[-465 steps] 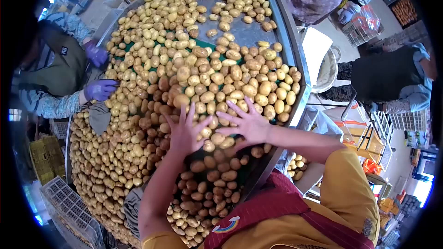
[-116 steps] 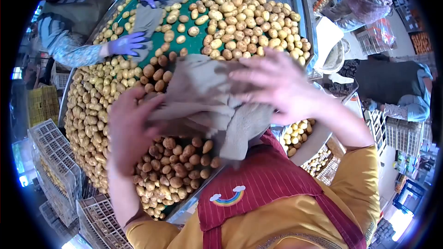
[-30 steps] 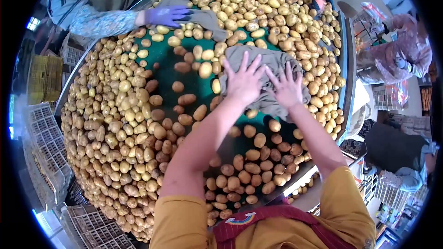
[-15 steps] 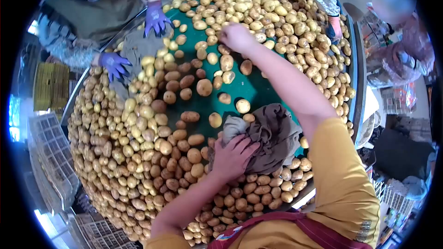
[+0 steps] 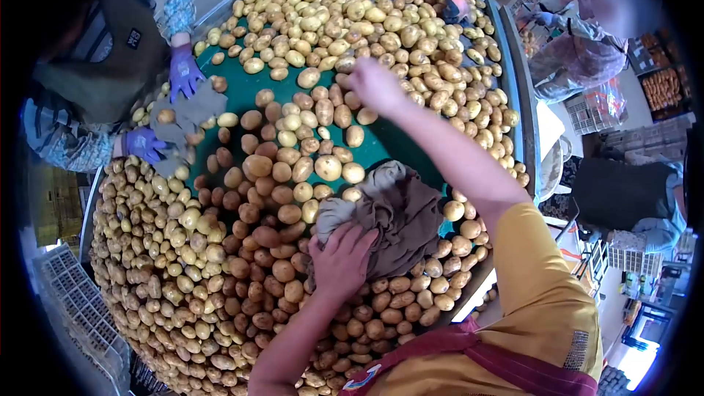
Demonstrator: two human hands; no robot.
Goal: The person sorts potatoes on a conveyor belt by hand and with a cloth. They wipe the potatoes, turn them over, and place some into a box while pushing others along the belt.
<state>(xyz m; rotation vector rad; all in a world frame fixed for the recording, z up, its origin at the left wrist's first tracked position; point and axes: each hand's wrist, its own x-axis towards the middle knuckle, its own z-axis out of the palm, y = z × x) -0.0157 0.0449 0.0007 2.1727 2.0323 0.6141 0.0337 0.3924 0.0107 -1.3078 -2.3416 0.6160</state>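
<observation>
A bunched brown-grey cloth lies on the green tabletop among many potatoes. My left hand rests on its left end, fingers bent over a pale grey fold and gripping it. My right hand is stretched out across the table, with curled fingers up against potatoes at the edge of the far heap. What those fingers hold, if anything, is hidden. Between my two hands a cluster of potatoes sits on the green surface.
At the left, a co-worker's purple-gloved hands handle a grey cloth. Another person's gloved hand touches potatoes at the far right. A metal rim borders the table. Plastic crates stand at lower left; another person is beyond the rim.
The view has turned, shifting most things left. Scattered potatoes on the green middle now lie closer together. The co-worker's purple gloves have moved with their cloth. My left hand stays on my cloth.
</observation>
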